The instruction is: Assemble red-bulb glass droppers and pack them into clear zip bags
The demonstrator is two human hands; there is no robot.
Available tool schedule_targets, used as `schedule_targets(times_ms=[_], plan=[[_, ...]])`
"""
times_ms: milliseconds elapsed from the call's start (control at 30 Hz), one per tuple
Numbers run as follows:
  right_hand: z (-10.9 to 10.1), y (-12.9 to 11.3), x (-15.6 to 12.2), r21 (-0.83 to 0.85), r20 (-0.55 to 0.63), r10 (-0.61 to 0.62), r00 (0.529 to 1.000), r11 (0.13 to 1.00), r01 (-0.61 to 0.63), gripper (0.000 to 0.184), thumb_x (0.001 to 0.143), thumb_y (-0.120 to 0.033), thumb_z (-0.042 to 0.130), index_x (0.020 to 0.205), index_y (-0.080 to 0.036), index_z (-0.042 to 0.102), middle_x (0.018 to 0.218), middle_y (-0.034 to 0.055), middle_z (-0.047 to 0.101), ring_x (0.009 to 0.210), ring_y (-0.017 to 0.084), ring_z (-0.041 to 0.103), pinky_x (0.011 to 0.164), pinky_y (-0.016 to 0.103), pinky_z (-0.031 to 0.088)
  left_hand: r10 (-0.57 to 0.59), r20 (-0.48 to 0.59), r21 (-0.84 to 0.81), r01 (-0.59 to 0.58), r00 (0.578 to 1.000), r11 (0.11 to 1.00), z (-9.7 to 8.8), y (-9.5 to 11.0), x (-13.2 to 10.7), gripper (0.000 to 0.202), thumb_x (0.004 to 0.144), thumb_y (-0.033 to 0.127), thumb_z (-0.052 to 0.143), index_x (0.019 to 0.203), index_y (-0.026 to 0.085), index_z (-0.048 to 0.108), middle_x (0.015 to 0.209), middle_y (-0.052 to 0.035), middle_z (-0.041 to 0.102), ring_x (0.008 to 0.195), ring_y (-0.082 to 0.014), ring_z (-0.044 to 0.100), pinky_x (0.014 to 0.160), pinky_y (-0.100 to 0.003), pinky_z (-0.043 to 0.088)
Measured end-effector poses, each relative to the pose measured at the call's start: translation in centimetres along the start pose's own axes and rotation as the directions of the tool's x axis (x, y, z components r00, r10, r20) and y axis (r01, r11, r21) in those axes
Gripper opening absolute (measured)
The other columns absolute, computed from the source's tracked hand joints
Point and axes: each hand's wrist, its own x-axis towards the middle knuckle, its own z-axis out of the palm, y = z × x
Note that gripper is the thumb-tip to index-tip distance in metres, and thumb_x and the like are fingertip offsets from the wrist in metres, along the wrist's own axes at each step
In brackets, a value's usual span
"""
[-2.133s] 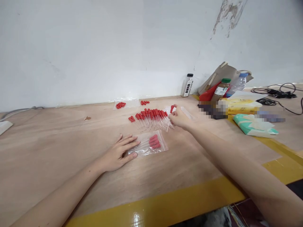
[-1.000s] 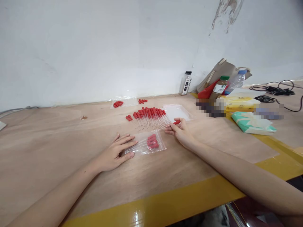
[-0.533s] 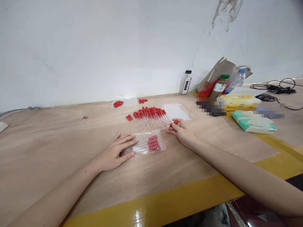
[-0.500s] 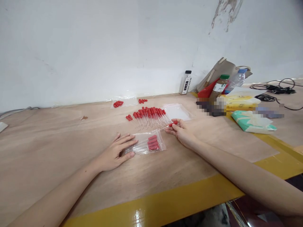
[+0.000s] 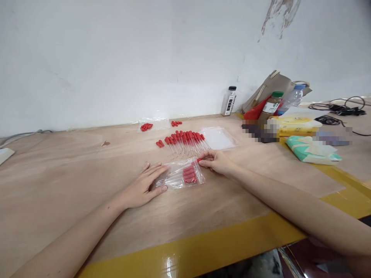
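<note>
1. A red-bulbed dropper [image 5: 198, 160] is pinched in the right grip [image 5: 216, 161], at the mouth of a clear bag [image 5: 176, 181].
2. The bag lies flat just left of that grip, more red bulbs showing through it.
3. The left grip [image 5: 145, 185], fingers spread and grasping nothing, rests on the bag's left end.
4. Beyond and left of the right grip, loose droppers [image 5: 185, 137] fan across the counter [image 5: 87, 185].
5. Clear sleeves [image 5: 218, 138] lie just beyond it.
6. Well to its right sits a teal packet [image 5: 311, 150].
</note>
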Motion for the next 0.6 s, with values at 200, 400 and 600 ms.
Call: schedule_targets(times_ms=[200, 400, 600], plan=[[0.6, -0.2, 0.9, -0.062, 0.123, 0.030, 0.992, 0.998, -0.022, 0.021, 0.064, -0.021, 0.068, 0.075, -0.017, 0.051, 0.049, -0.0072, 0.053, 0.040, 0.005, 0.047, 0.030, 0.013, 0.030, 0.020, -0.008, 0.007, -0.020, 1.000, 1.000, 0.0, -0.1, 0.0, 0.056, 0.086, 0.045, 0.039, 0.136, 0.025, 0.024, 0.139, -0.0046, 0.035, 0.129, -0.0223, 0.027, 0.108, -0.048, 0.012], [1.9, 0.0, 1.3, -0.092, -0.035, 0.019, 0.999, 0.995, -0.022, 0.028, 0.056, -0.033, 0.074, 0.064, -0.015, 0.054, 0.043, -0.0063, 0.049, 0.035, 0.005, 0.042, 0.029, 0.015, 0.030, 0.021, -0.006, 0.008, -0.021, 1.000, 1.000, 0.1, -0.2, 0.0, 0.056, 0.086, 0.046, 0.039, 0.136, 0.025, 0.025, 0.138, -0.0053, 0.036, 0.129, -0.0229, 0.027, 0.107, -0.049, 0.012], [2.1, 0.1, 1.2, -0.108, -0.036, -0.025, 0.999, 0.994, 0.021, 0.019, 0.061, -0.027, 0.071, 0.065, -0.014, 0.058, 0.046, -0.0064, 0.051, 0.033, 0.002, 0.036, 0.031, 0.016, 0.029, 0.017, 0.006, -0.005, -0.017, 1.000, 1.000, 0.1, -0.1, 0.1, 0.054, 0.087, 0.045, 0.039, 0.136, 0.026, 0.027, 0.139, -0.0039, 0.035, 0.130, -0.0227, 0.026, 0.108, -0.049, 0.011]])
